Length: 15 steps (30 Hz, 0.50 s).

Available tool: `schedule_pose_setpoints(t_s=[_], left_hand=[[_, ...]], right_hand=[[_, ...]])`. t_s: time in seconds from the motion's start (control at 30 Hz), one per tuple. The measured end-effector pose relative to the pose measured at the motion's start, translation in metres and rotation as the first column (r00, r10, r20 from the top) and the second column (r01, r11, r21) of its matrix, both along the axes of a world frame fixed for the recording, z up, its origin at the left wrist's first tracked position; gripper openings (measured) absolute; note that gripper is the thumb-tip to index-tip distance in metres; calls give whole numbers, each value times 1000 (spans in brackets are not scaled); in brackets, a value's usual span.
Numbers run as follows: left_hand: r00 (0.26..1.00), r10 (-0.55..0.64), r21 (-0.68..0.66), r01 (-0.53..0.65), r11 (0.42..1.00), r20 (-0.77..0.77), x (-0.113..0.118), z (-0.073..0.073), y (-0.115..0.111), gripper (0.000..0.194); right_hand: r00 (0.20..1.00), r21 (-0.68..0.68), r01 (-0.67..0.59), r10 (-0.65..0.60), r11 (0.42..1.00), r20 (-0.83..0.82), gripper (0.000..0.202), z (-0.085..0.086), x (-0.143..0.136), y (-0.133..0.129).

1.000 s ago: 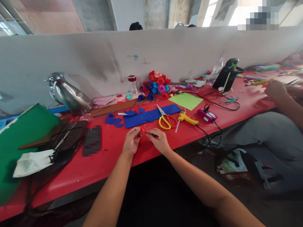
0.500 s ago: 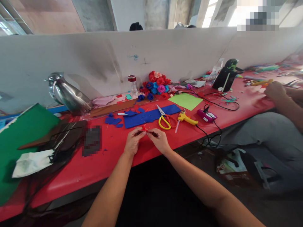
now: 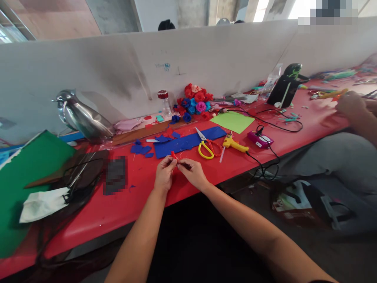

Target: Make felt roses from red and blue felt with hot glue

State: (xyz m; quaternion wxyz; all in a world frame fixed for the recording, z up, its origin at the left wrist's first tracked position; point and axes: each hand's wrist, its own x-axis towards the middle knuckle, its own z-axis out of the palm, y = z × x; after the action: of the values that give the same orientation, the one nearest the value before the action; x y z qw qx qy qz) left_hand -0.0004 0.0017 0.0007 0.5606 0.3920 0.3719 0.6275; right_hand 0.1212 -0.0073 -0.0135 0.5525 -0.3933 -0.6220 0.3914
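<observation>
A small red piece, likely paper, sticks up from the fingertips of my left hand, which pinches it. My right hand touches it from the right, thumb and fingers pressed together at its lower end. Both hands are over the front of the red table. Just beyond them lies a blue strip, with yellow-handled scissors partly on it. A yellow glue gun rests to the right. Blue scraps are left of the strip.
A bunch of paper flowers, a jar and a metal jug stand along the wall. Right are a green sheet, a purple power block, cords and another person's hand. A dark bag lies left.
My hands have shifted slightly left, and the red piece now points up higher above my left fingertips. The view has tilted a little.
</observation>
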Motion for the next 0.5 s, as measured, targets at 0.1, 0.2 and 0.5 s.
schedule_pose_setpoints(t_s=[0.1,0.2,0.5], left_hand=[[999,-21,7,22,1000,-32,3,2,-2,17],[999,-22,19,23,1000,-46,4,4,-4,16],[998,19,53,-17,998,-56,0,0,-1,16]], right_hand=[[999,-18,9,-9,1000,-50,14,-3,3,-1],[998,-28,-8,6,1000,-59,14,-3,4,-1],[999,-14,-49,49,999,-14,14,-4,4,0]])
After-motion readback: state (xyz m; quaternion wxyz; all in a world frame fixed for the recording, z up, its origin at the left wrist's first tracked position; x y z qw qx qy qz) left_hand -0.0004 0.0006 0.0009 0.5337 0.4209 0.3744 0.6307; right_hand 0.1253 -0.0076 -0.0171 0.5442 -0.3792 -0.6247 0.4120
